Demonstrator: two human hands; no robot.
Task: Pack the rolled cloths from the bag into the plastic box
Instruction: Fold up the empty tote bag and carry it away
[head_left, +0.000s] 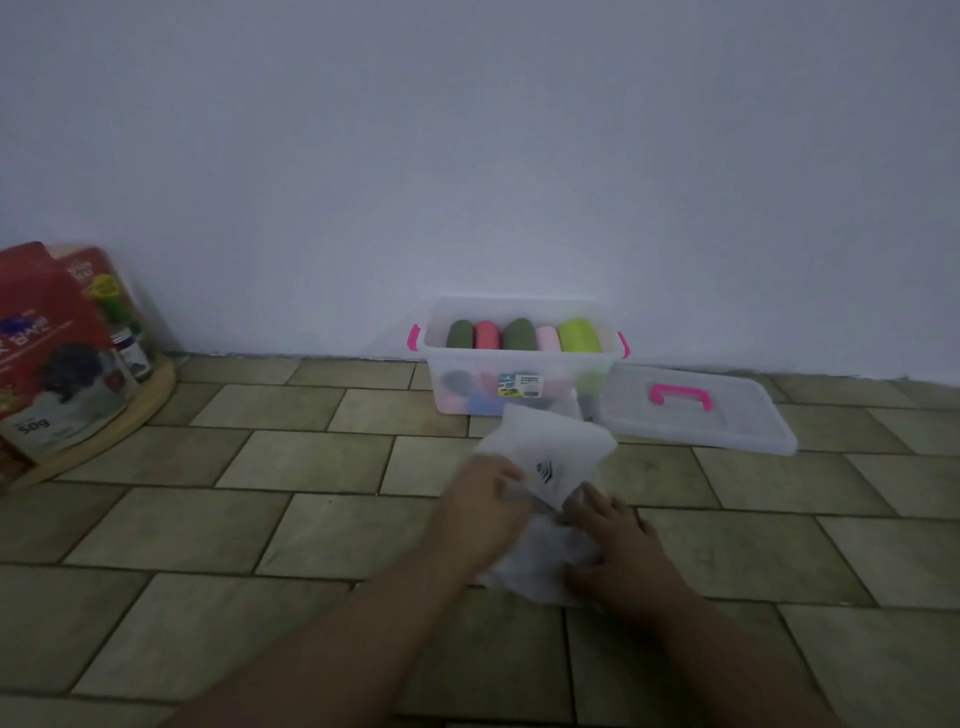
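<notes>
Fingers (501, 480) of the left hand (480, 506) curl into the upper part of the white bag (550, 452), gripping a fold of it, though blur softens the detail. The right hand (615, 540) lies on the bag's lower part with its fingers fairly straight, pressing it to the floor (311, 467) rather than clasping it.

The bag is thin, soft stuff – it crumples and stands in loose peaks between the two hands, so it should weigh almost nothing and give no firm edge to hold. It looks flat and limp; whether a roll is left inside cannot be told. If one is, I would pin the bag with one hand and draw the roll out with the other, taken round its middle so it does not unwind.

Just beyond the bag stands the plastic box (519, 306), open, against the wall (467, 156). Its rolled cloths (519, 335) lie side by side along the top – dark green, pink, lime – with more showing dimly through the clear side (a lower layer, it seems). They look soft and light, likely to squash a little when packed tight. The lid (727, 431), with its pink handle, lies on the floor touching the box's right side.
</notes>
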